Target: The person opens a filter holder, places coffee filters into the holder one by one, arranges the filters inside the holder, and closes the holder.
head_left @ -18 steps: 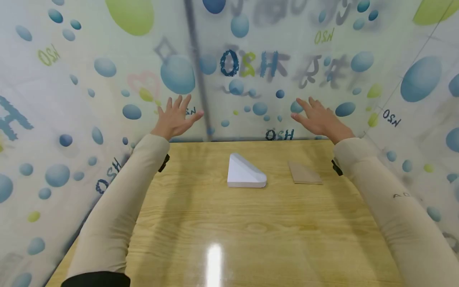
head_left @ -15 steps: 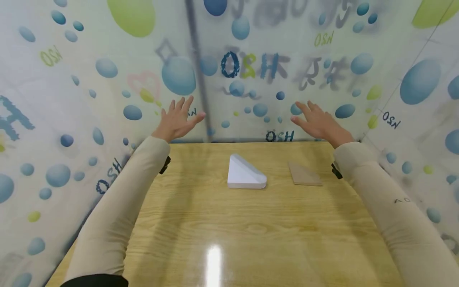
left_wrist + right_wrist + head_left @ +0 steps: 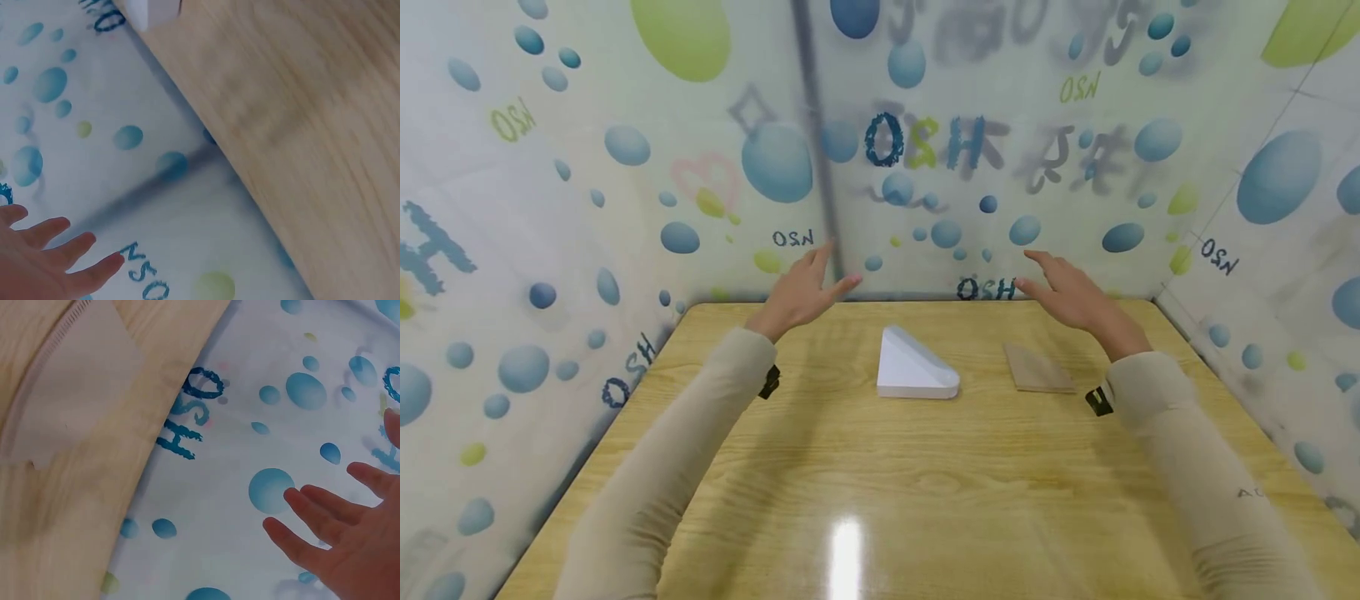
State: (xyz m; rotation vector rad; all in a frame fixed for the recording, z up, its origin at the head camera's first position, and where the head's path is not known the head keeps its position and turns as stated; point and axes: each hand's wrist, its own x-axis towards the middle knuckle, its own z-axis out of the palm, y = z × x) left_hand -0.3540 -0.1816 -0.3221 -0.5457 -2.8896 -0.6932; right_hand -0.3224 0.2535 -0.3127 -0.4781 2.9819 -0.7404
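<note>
My left hand (image 3: 801, 292) hovers above the far left part of the table, fingers extended and holding nothing; the left wrist view shows its spread fingers (image 3: 78, 250). Between the hands lies a white wedge-shaped case (image 3: 913, 367) with rounded corners; a bit of this case (image 3: 159, 9) shows at the top of the left wrist view. On its right, flat on the table, is a brown paper coffee filter (image 3: 1037, 369). A crimped edge shows on the filter (image 3: 78, 387) in the right wrist view. Above and beyond it is my right hand (image 3: 1071, 296), fingers straight, touching nothing.
The wood-grain table (image 3: 925, 475) ends at a hanging cloth (image 3: 940, 192) printed with blue and green dots and letters. The cloth also closes in both sides. Glare lies on the near tabletop.
Both hands have come lower and nearer from the cloth, the left one also moving right. The view has tipped slightly upward. The case and the filter stay where they were.
</note>
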